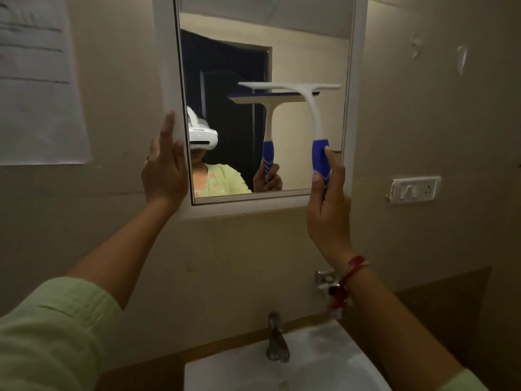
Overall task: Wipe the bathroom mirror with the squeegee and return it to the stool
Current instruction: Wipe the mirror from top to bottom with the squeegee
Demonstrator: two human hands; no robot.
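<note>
Squeegee [311,108]: upright in front of the mirror [296,46], blade bar level across the right half of the glass, apparently touching it though contact is hard to confirm in the dim light; likely light, stiff plastic with a soft rubber edge. Gripped in the right hand [328,210], fingers wrapped around the blue ribbed handle, the sensible place to hold since the smooth white neck looks more slippery. Left hand [165,167] open, fingers spread flat on the white mirror frame [169,66], holding nothing.
</note>
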